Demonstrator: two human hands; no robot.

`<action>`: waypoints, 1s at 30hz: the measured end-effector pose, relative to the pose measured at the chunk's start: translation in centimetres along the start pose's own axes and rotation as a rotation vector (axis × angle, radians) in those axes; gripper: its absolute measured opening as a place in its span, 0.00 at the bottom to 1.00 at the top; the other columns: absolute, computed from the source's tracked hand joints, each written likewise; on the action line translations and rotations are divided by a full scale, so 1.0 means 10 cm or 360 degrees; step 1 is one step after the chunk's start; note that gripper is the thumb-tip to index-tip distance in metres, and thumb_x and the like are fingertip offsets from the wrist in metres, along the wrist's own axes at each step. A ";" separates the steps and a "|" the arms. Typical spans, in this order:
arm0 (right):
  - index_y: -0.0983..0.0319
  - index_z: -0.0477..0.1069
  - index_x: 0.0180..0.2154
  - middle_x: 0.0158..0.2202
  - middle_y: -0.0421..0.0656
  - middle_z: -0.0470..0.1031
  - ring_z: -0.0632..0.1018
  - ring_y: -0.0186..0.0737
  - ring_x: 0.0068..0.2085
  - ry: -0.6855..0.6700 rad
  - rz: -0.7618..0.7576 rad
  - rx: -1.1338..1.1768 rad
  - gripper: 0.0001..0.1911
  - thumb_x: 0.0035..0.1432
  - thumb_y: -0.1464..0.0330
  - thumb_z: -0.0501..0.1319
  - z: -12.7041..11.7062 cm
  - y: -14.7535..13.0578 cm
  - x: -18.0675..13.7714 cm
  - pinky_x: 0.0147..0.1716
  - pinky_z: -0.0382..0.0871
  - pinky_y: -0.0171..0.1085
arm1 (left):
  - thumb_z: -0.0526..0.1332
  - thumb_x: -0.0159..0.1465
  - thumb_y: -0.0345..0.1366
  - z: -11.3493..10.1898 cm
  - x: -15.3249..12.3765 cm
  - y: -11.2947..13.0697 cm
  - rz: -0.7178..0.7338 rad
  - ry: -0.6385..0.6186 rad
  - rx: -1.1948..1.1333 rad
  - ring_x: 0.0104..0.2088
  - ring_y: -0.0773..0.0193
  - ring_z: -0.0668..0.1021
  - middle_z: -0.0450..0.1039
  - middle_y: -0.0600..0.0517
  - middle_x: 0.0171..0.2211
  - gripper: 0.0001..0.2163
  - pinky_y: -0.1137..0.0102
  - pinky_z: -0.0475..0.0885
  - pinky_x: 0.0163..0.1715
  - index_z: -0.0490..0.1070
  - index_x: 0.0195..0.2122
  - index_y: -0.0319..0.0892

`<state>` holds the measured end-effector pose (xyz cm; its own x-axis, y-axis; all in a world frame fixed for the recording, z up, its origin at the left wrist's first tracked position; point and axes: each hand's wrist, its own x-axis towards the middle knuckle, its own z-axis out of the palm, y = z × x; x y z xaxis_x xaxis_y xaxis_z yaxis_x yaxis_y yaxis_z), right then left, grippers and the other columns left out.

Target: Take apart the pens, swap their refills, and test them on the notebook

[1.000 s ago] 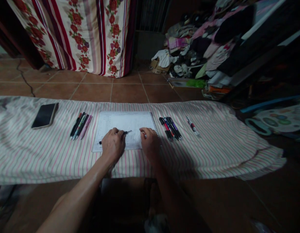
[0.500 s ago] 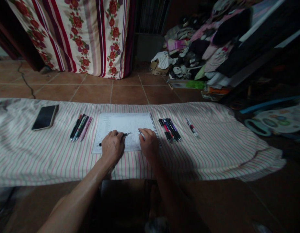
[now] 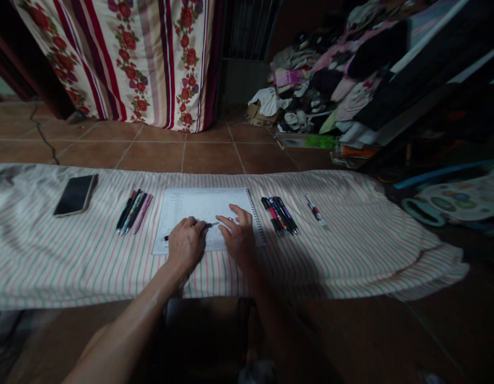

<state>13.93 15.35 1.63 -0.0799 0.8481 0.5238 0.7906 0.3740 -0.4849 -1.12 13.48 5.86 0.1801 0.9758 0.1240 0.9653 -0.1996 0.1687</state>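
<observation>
My left hand [image 3: 186, 241] is closed around a black pen [image 3: 166, 238], resting low on the spiral notebook [image 3: 207, 196]. The pen's narrow front end [image 3: 210, 225] sticks out to the right of my thumb. My right hand [image 3: 239, 234] hovers over the page's right half, thumb and fingers apart, fingertips close to that front end. A small silvery piece [image 3: 231, 218] shows between its fingers; whether it is held or lies on the page I cannot tell. Writing covers parts of the page.
Several pens [image 3: 133, 212] lie left of the notebook, and several more [image 3: 279, 216] lie right of it. A single pen [image 3: 315, 212] is farther right. A phone [image 3: 76, 195] rests at the left on the striped cloth [image 3: 363, 229]. Clothes [image 3: 311, 85] are piled beyond.
My right hand has spread its fingers and shifted slightly left, closer to the pen's front end. The silvery piece that its fingers pinched shows less now. My left hand keeps its grip.
</observation>
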 end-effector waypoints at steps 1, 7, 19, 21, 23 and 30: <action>0.54 0.76 0.40 0.53 0.46 0.62 0.63 0.47 0.51 -0.0002 -0.0012 0.0002 0.13 0.54 0.72 0.59 0.01 0.00 0.00 0.48 0.63 0.47 | 0.50 0.64 0.38 0.00 0.00 0.00 0.0014 0.0002 -0.0010 0.38 0.59 0.71 0.71 0.49 0.34 0.12 0.68 0.62 0.33 0.72 0.39 0.44; 0.56 0.77 0.35 0.53 0.46 0.63 0.63 0.47 0.51 -0.0010 -0.0015 0.0001 0.10 0.53 0.73 0.60 0.07 0.00 0.00 0.49 0.63 0.46 | 0.50 0.65 0.38 0.03 -0.01 -0.02 0.0068 0.0024 -0.0054 0.37 0.61 0.71 0.70 0.49 0.34 0.12 0.69 0.62 0.34 0.73 0.40 0.44; 0.58 0.77 0.34 0.52 0.47 0.64 0.63 0.46 0.52 -0.0033 0.0001 0.0019 0.10 0.53 0.74 0.59 0.06 -0.03 0.01 0.47 0.66 0.47 | 0.50 0.65 0.38 0.00 -0.04 -0.10 0.0058 0.0001 -0.0050 0.37 0.61 0.71 0.70 0.49 0.34 0.12 0.69 0.62 0.33 0.73 0.39 0.44; 0.58 0.77 0.34 0.52 0.47 0.64 0.64 0.46 0.52 -0.0037 0.0004 0.0023 0.10 0.53 0.74 0.58 0.06 -0.03 0.01 0.47 0.67 0.47 | 0.50 0.65 0.38 -0.01 -0.04 -0.11 0.0048 -0.0007 -0.0050 0.38 0.61 0.71 0.70 0.49 0.34 0.12 0.69 0.62 0.33 0.73 0.39 0.44; 0.58 0.76 0.34 0.52 0.47 0.65 0.64 0.46 0.51 -0.0027 0.0007 0.0024 0.10 0.53 0.74 0.58 0.07 -0.02 0.01 0.46 0.67 0.47 | 0.50 0.65 0.38 -0.02 -0.04 -0.12 0.0038 -0.0010 -0.0034 0.38 0.61 0.71 0.71 0.49 0.34 0.12 0.69 0.62 0.33 0.73 0.40 0.44; 0.59 0.76 0.34 0.51 0.47 0.65 0.64 0.47 0.50 -0.0013 0.0022 -0.0029 0.09 0.53 0.73 0.58 0.10 0.01 0.01 0.47 0.66 0.47 | 0.50 0.64 0.38 -0.05 -0.06 -0.16 -0.0005 -0.0018 0.0012 0.37 0.60 0.71 0.71 0.49 0.33 0.12 0.69 0.62 0.32 0.72 0.37 0.44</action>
<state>13.40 15.83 0.89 -0.0737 0.8563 0.5111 0.8025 0.3552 -0.4794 -2.83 13.18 6.05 0.1789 0.9774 0.1122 0.9673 -0.1956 0.1614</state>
